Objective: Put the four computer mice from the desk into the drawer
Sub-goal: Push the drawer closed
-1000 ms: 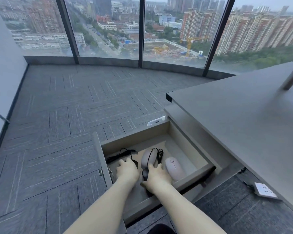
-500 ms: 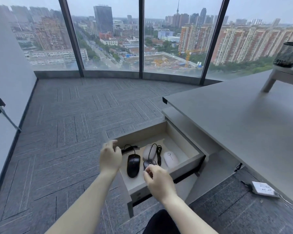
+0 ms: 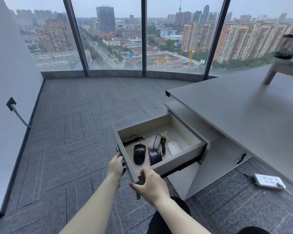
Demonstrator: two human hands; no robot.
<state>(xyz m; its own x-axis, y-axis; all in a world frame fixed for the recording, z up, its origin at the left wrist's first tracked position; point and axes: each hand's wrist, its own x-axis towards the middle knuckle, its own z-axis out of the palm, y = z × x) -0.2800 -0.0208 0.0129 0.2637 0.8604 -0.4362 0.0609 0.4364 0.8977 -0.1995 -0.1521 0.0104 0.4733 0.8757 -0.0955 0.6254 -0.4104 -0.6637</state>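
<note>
Under the desk [image 3: 243,115], at about five o'clock from centre in the head view, the drawer [image 3: 181,159] stands pulled out. Four mice lie inside: a black mouse [image 3: 139,154], a second black mouse [image 3: 155,156], a grey mouse [image 3: 154,142] at its twelve o'clock, a white mouse [image 3: 174,148] at three. The left hand [image 3: 115,166] curls round the drawer's front panel; the right hand [image 3: 150,184] grips its near corner. Neither holds a mouse.

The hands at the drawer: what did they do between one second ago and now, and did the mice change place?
Both hands came out of the drawer. The left hand now grips the front panel from outside at its left end; the right hand holds its near corner. The black mouse, second black mouse, grey mouse and white mouse lie inside as before, and the drawer stays open.
</note>
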